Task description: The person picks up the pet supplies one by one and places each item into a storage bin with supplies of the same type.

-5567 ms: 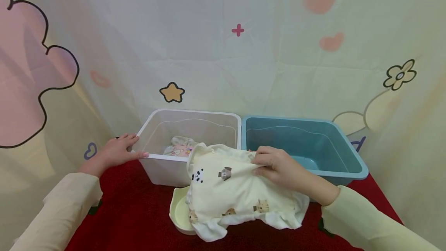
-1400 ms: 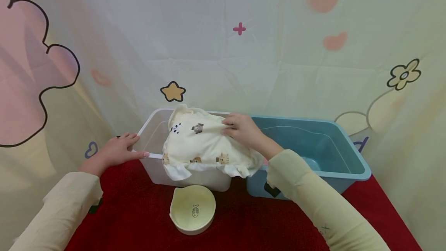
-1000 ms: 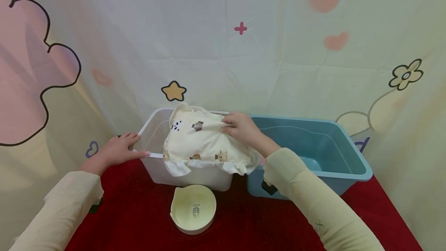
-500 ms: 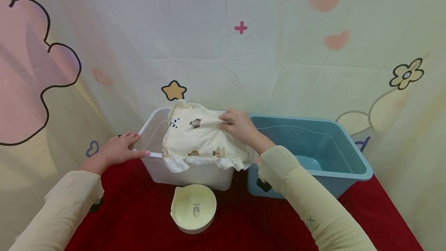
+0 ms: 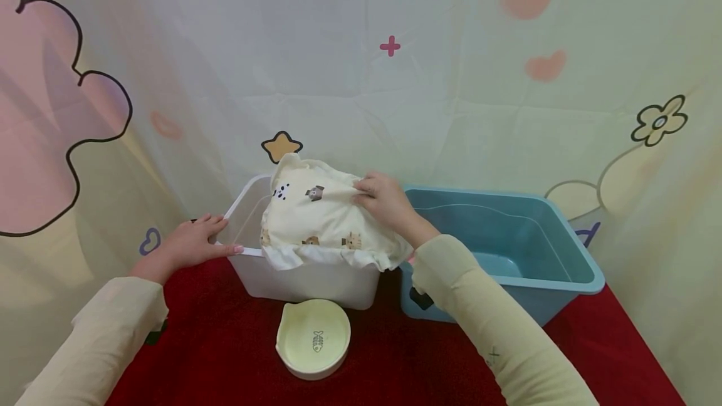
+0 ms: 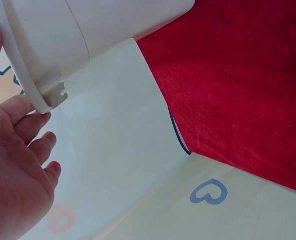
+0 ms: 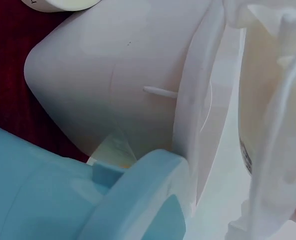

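Head view | pinching printed cloth (image 5: pixel 324 215) with right hand (image 5: pixel 386 200) over white bin (image 5: pixel 321 282) | gripping its corner with left hand (image 5: pixel 194 242) | right of right hand: blue bin (image 5: pixel 536 299)

Left grip (image 6: pixel 20 165): thumb on one side of the rim (image 6: pixel 19 62), forefinger behind its corner, little finger apart from it
White bin (image 6: pixel 43 30): upper left, slanting
Red cloth (image 6: pixel 237 75): fills the upper right
Pale curtain (image 6: pixel 108 135): blue heart (image 6: pixel 221 194) below the cloth
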A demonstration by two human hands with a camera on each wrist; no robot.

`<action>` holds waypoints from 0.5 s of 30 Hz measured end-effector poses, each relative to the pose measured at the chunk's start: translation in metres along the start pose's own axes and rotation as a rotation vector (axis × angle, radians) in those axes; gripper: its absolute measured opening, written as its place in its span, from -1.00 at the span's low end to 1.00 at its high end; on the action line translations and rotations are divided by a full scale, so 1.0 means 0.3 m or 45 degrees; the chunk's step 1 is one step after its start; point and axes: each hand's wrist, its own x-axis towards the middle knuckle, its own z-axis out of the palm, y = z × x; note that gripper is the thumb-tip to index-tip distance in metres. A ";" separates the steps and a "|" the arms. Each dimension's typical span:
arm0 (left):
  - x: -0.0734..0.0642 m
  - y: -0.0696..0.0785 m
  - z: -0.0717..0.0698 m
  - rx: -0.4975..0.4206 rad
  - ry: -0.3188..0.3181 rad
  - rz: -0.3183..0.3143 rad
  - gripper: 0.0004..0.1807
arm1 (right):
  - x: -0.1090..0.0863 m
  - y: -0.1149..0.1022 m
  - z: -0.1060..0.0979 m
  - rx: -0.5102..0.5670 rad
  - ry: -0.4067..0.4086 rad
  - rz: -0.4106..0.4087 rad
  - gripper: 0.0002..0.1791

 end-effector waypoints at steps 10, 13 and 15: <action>0.000 -0.003 -0.001 0.006 0.001 0.011 -0.04 | 0.016 -0.008 0.011 -0.054 0.090 -0.033 -0.77; 0.001 -0.006 0.001 0.006 0.003 0.009 -0.04 | 0.020 -0.008 0.013 -0.047 0.083 -0.012 -0.77; 0.002 -0.007 0.002 0.006 0.002 0.003 -0.04 | 0.023 -0.007 0.014 -0.036 0.073 0.006 -0.77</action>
